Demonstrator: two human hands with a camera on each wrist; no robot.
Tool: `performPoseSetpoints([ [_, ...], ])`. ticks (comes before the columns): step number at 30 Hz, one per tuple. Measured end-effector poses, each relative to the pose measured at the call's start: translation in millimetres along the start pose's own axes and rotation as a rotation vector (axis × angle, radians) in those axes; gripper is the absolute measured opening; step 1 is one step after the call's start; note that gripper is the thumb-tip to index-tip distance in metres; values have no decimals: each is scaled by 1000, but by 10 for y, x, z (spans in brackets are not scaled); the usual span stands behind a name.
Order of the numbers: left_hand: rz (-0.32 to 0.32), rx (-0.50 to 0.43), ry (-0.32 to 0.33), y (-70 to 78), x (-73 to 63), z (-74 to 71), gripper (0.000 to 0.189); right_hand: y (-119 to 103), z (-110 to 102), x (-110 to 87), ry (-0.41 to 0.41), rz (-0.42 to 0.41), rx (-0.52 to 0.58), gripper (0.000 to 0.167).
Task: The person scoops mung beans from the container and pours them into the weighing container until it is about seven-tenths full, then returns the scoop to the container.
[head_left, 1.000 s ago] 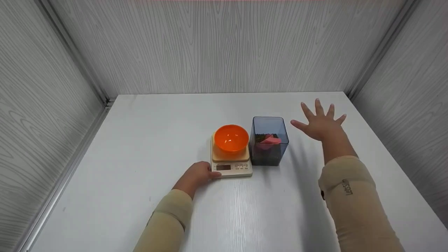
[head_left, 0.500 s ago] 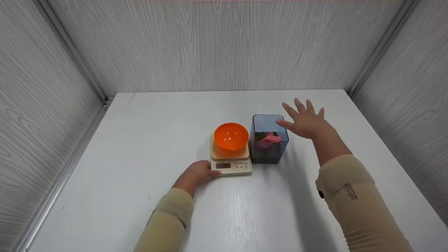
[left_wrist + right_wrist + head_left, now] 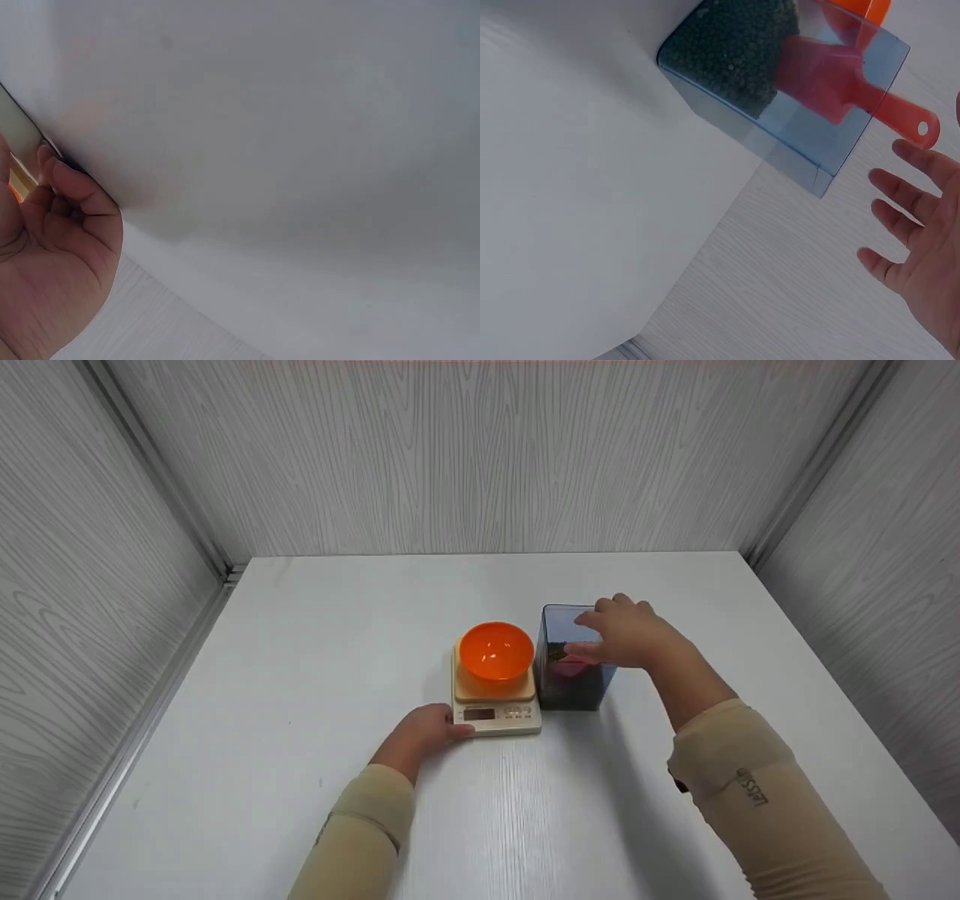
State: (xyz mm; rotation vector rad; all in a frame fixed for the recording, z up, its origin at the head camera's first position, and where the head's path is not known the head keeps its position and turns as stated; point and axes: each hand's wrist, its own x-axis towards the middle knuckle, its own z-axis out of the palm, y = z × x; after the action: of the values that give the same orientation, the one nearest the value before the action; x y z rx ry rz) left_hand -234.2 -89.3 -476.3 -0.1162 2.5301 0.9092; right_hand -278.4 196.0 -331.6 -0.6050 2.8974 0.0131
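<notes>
My left hand [image 3: 421, 731] grips the front left corner of a digital kitchen scale [image 3: 517, 724], thumb on top, fingers curled at its side. In the left wrist view only a sliver of the scale shows beyond the fingers [image 3: 75, 187]. An orange bowl [image 3: 496, 654] stands on the scale. Right of it is a clear bluish container [image 3: 570, 694] partly filled with dark green granules [image 3: 731, 56]. A red scoop [image 3: 829, 79] lies in the container, handle past the rim. My right hand [image 3: 634, 636] hovers over the container, fingers spread and slightly bent, apart from the scoop handle.
The white table [image 3: 337, 637] is bounded by a grey wood-grain back panel [image 3: 480, 457] and side panels at left [image 3: 90, 585] and right [image 3: 862, 570]. Scale and container stand side by side near the middle.
My right hand has moved left and slightly down from right of the container to above it, its fingers bending from a wide spread. The left hand keeps its grip on the scale.
</notes>
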Motion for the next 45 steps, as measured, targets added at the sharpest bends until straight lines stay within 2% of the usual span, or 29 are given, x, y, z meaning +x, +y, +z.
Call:
performPoseSetpoints([
  [6, -8, -31, -7, -9, -25, -9, 44, -79, 83, 45, -53, -76, 111, 29],
  [11, -7, -56, -13, -21, -27, 1, 45, -96, 114, 50, -83, -73, 122, 15],
  [16, -10, -65, -10, -31, -33, 8, 46, -102, 106, 68, -93, -18, 89, 14],
  [21, 13, -79, -10, -31, -33, 10, 46, -128, 127, 103, -65, 46, 8, 11],
  [27, 30, -83, -9, 5, -32, 9, 45, -153, 162, 135, -29, 112, -100, 20],
  [33, 33, -45, -7, 19, -10, 19, 42, -119, 134, 128, 55, 66, -225, 22],
  [37, 14, -69, -8, 5, 5, 23, 42, -79, 56, 112, 72, 41, -263, 28],
  [40, 5, -72, -9, -6, 20, 26, 42, -48, -35, 87, 55, 21, -259, 29],
  [45, 25, -45, -4, -26, 25, 17, 43, -64, -222, 62, -44, -13, -267, 23],
])
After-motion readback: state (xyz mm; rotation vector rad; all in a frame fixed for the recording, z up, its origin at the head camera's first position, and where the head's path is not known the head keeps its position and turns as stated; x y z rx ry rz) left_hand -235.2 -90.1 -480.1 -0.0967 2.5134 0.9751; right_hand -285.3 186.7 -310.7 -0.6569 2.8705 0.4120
